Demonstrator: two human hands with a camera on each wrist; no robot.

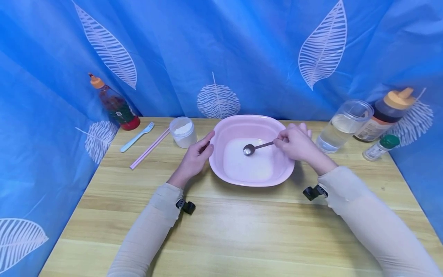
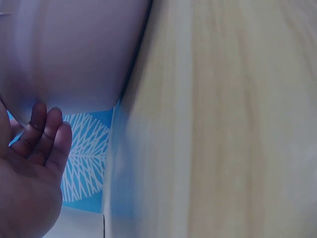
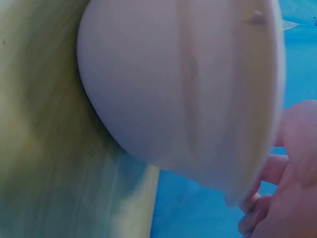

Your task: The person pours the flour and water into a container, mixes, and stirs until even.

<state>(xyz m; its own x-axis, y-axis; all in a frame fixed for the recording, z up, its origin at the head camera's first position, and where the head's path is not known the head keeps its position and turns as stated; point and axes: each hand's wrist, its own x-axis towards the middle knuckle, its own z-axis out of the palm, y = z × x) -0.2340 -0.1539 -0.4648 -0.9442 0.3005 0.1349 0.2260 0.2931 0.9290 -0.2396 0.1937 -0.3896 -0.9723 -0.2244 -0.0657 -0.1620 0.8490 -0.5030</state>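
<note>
A pale pink plastic basin (image 1: 216, 161) stands on the table. Its bottom looks whitish, and whether liquid covers it is unclear. My right hand (image 1: 294, 142) pinches the handle end of a small dark metal spoon (image 1: 265, 145) over the basin's right rim. The spoon's bowl hangs above the middle of the basin, with a pale glint or bit of white in it. At the left rim, my left hand (image 1: 195, 159) touches the basin with fairly straight fingers. In the left wrist view, those fingertips (image 2: 38, 111) meet the basin's outer wall (image 2: 74, 54).
Left of the basin are a tub of white powder (image 1: 184, 135), pink chopsticks (image 1: 150, 149), a blue fork (image 1: 137, 137) and a red sauce bottle (image 1: 119, 107). To the right stand a clear cup of liquid (image 1: 340, 129), a dark sauce bottle (image 1: 380, 117) and a green-capped shaker (image 1: 377, 150). Blue curtain hangs behind.
</note>
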